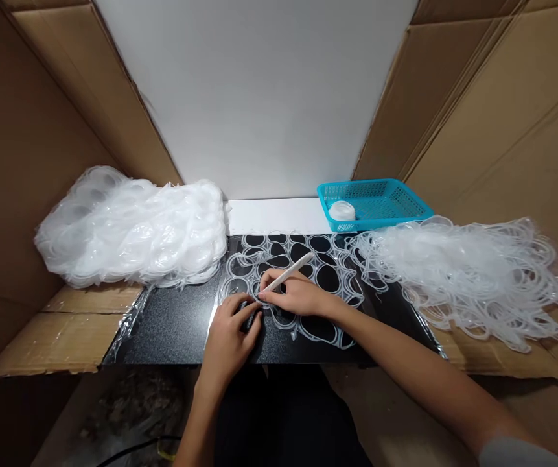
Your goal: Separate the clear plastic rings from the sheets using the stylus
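A translucent plastic sheet (pixel 328 277) with large round openings lies on the black work surface (pixel 166 324). My right hand (pixel 298 295) is closed around a white pen-shaped tool (pixel 291 271), held at a slant. Its lower end meets the sheet near the left side; I cannot make out the tip. Beside it, my left hand (pixel 232 331) rests on the sheet's near left edge, fingers bent and apart, holding nothing that I can see. Several rounds at the sheet's left, near my fingertips, still look filled with clear film.
At the left is a thick stack of white translucent sheets (pixel 137 227). A tangled heap of ring-holed plastic (pixel 483 272) lies at the right. Behind, a blue basket (pixel 385 188) holds a small pile of clear discs (pixel 341 211). Cardboard walls (pixel 512 130) stand on both sides.
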Demonstrator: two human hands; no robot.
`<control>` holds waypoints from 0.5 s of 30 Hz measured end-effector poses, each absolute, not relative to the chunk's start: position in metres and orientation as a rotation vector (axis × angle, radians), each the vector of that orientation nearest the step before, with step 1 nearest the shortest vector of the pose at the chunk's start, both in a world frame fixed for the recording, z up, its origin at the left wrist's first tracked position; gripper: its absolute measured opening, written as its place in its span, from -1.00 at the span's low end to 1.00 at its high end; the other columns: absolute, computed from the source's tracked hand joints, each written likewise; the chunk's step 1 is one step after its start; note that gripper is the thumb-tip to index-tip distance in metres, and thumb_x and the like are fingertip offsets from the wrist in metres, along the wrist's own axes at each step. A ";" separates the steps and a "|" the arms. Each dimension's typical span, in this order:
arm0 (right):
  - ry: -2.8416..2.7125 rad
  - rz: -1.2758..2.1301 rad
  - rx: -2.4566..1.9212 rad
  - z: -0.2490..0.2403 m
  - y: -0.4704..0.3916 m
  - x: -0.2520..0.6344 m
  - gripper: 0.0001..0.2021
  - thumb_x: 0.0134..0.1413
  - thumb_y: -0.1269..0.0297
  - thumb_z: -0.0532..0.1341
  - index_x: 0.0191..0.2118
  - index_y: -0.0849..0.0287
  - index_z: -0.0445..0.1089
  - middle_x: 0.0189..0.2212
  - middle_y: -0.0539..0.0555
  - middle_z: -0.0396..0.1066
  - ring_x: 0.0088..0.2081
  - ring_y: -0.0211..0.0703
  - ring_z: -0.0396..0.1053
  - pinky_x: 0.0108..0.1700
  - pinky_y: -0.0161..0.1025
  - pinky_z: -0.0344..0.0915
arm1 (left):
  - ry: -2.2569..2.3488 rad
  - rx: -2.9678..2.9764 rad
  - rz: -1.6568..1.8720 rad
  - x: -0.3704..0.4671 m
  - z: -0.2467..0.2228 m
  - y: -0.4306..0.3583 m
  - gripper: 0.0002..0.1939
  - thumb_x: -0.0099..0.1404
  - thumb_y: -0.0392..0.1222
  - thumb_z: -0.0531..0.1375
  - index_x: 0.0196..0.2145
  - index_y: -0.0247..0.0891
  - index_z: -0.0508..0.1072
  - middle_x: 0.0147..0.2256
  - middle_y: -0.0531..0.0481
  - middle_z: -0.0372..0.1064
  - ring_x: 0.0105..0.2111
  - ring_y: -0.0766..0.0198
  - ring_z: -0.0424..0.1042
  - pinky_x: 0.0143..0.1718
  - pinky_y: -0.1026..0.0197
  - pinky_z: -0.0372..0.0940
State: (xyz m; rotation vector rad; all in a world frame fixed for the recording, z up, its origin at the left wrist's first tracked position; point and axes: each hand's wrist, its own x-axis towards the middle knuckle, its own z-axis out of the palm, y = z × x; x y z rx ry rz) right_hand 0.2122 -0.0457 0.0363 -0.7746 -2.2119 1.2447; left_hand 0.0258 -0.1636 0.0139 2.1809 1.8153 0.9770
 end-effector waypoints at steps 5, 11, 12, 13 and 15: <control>-2.266 1.254 -0.754 0.028 -0.045 0.209 -0.97 0.26 0.31 0.27 -0.25 0.08 0.43 -0.31 -0.03 0.52 -0.26 -0.18 0.44 -0.18 -0.25 0.33 | 1.831 2.181 0.993 0.026 0.012 -0.164 -0.76 0.47 -0.17 0.17 -0.07 -0.13 0.65 -0.01 -0.13 0.54 0.03 0.05 0.50 0.09 -0.07 0.43; -2.245 1.265 -0.764 0.026 -0.044 0.210 -0.96 0.24 0.31 0.27 -0.28 0.09 0.42 -0.32 -0.03 0.52 -0.27 -0.19 0.43 -0.19 -0.26 0.33 | 1.846 2.170 0.989 0.026 0.011 -0.165 -0.75 0.48 -0.18 0.16 -0.07 -0.11 0.66 -0.01 -0.13 0.54 0.02 0.05 0.51 0.09 -0.09 0.43; -2.252 1.259 -0.767 0.027 -0.044 0.210 -0.96 0.24 0.31 0.27 -0.28 0.09 0.42 -0.32 -0.03 0.52 -0.27 -0.18 0.43 -0.19 -0.25 0.33 | 1.846 2.174 0.990 0.026 0.011 -0.165 -0.75 0.48 -0.18 0.16 -0.07 -0.12 0.66 -0.01 -0.13 0.54 0.02 0.05 0.51 0.09 -0.08 0.43; -2.263 1.251 -0.767 0.027 -0.044 0.211 -0.96 0.24 0.31 0.27 -0.27 0.09 0.42 -0.32 -0.03 0.52 -0.27 -0.18 0.43 -0.20 -0.26 0.33 | 1.846 2.179 0.990 0.026 0.011 -0.165 -0.75 0.48 -0.18 0.17 -0.07 -0.12 0.66 -0.01 -0.13 0.54 0.02 0.05 0.51 0.08 -0.08 0.44; -2.287 1.236 -0.757 0.027 -0.044 0.212 -0.97 0.25 0.31 0.26 -0.26 0.08 0.42 -0.33 -0.03 0.52 -0.27 -0.18 0.43 -0.21 -0.26 0.32 | 1.847 2.189 0.986 0.026 0.010 -0.165 -0.76 0.48 -0.18 0.17 -0.07 -0.13 0.66 -0.01 -0.12 0.53 0.02 0.05 0.51 0.08 -0.07 0.44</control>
